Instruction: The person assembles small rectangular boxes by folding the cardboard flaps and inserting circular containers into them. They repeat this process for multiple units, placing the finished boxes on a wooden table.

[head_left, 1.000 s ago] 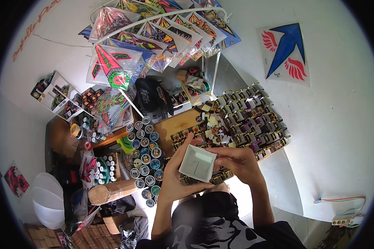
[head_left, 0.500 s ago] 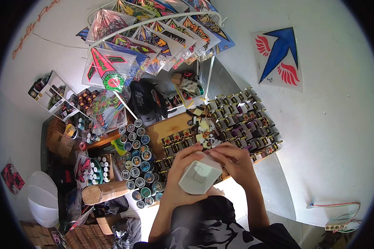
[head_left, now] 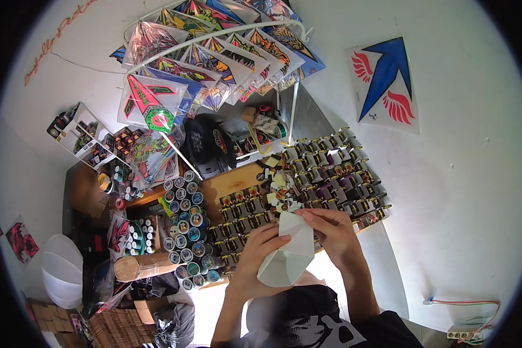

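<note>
A small white box of folded card or paper [head_left: 297, 239] is held up between my two hands, above the near edge of the work table. It is hollow, and its open mouth is tilted down toward me. My left hand [head_left: 256, 258] wraps its left side, with the thumb lying on the white wall. My right hand [head_left: 330, 229] pinches the upper right corner between thumb and fingers. Just beyond my hands lies a pile of small white and cream pieces [head_left: 280, 188]. Rows of small grey, black and yellow-edged items [head_left: 333, 174] stand on the table's right side.
Several round tubs with labelled lids [head_left: 185, 223] are lined up on the left. A long cardboard tube [head_left: 145, 267] sticks out below them. Bagged, colourful kites [head_left: 214, 55] hang from a white pipe rack at the back. Bare wood [head_left: 229, 181] shows behind the rows.
The white box has been turned and tilted, so its mouth points lower and a long flat side shows. My right hand has shifted slightly down along with it.
</note>
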### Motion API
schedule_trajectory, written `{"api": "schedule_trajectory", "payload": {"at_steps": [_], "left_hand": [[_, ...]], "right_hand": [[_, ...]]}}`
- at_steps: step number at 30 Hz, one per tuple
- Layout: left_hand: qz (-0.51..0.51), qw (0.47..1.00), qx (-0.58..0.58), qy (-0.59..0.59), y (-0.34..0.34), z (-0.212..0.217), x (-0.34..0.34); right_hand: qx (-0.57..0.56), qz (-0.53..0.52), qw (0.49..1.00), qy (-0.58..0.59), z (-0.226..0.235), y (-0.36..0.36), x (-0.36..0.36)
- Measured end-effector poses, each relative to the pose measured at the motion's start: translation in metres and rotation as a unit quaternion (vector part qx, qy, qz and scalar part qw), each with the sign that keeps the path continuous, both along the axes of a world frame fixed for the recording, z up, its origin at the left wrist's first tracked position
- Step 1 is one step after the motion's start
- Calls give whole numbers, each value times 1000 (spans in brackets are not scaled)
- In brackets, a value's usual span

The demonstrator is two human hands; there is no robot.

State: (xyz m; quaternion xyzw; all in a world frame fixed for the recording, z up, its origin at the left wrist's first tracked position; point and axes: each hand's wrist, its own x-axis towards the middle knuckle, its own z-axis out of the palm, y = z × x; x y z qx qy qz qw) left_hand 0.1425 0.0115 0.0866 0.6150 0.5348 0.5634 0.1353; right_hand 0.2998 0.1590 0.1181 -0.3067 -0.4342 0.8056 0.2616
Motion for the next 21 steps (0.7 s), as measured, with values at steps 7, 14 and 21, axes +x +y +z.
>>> {"api": "schedule_trajectory", "payload": {"at_steps": [7,14,21], "left_hand": [[24,999,18,12,2,-16,15],[60,998,-33,13,-1,-21,15],[115,987,-110,-1,-11,-24,7]], "right_hand": [[21,61,998,-27,-9,3,14],[162,94,981,-52,-25,2,5],[299,67,948,-86,-48,-4,-15]]}}
